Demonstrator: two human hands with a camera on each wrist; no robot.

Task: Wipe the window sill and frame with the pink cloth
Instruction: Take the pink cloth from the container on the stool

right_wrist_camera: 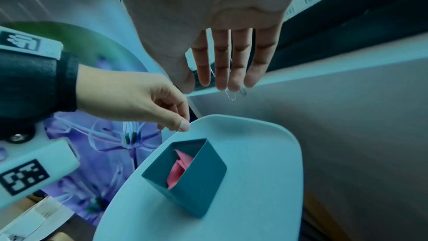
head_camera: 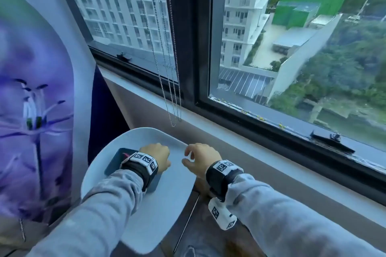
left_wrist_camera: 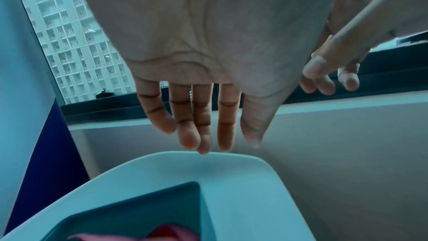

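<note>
The pink cloth (right_wrist_camera: 179, 169) lies crumpled inside a small teal box (right_wrist_camera: 199, 180) on a white table (right_wrist_camera: 254, 171). In the head view the box (head_camera: 117, 162) is mostly hidden under my left wrist, with only a sliver of cloth (head_camera: 126, 155) showing. My left hand (head_camera: 155, 156) hovers over the table just beyond the box, fingers (left_wrist_camera: 197, 125) hanging relaxed and holding nothing. Beside it, my right hand (head_camera: 200, 156) also hangs empty with straight fingers (right_wrist_camera: 231, 61). The pale window sill (head_camera: 229, 139) and dark window frame (head_camera: 188, 48) run beyond both hands.
Two bead chains (head_camera: 167, 69) hang in front of the frame down to sill height. A curtain with a purple flower print (head_camera: 35, 110) stands at the left. A black latch (head_camera: 332, 142) sits on the lower frame at the right. Below the sill is a grey wall (head_camera: 271, 183).
</note>
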